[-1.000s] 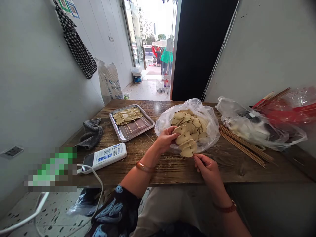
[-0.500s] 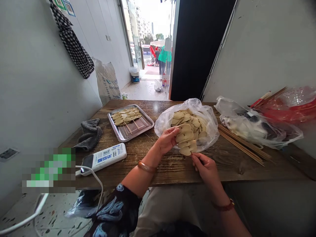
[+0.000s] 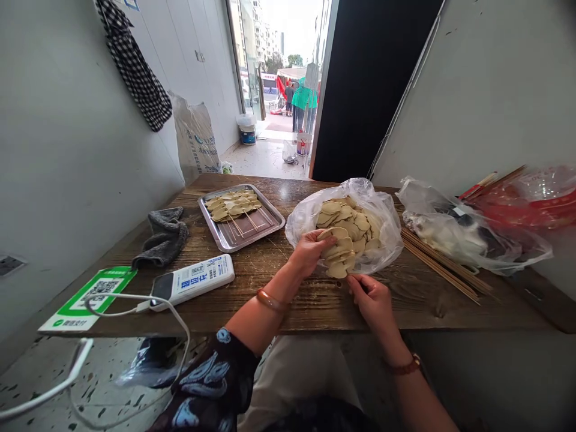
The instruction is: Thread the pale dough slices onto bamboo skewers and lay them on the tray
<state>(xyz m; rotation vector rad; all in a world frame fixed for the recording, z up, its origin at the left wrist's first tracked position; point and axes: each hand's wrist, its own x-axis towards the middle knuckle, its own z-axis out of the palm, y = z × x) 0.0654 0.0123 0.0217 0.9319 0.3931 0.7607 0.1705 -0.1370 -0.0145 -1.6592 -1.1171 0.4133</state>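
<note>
Between my hands is a skewer threaded with several thin, pale potato slices (image 3: 341,255), held in front of the bag. My left hand (image 3: 310,249) pinches the upper slices between thumb and fingers. Below them, my right hand (image 3: 371,297) is closed on the lower end of the bamboo skewer, of which only a tiny bit shows. Just behind, a clear plastic bag (image 3: 302,210) lies open with a heap of loose potato slices (image 3: 355,217) inside. Bare bamboo skewers (image 3: 443,264) lie to the right of the bag. Filled skewers (image 3: 234,205) rest side by side on a metal tray (image 3: 231,240) at left.
A grey cloth (image 3: 164,237), a white power bank (image 3: 195,281) with a cable and a green QR-code card (image 3: 87,300) occupy the table's left side. Plastic bags (image 3: 468,231) sit at the right. People stand outside the doorway.
The slices on the held skewer now sit closer together and overlap. My right hand has shifted slightly left and up against them. The view has tilted a little.
</note>
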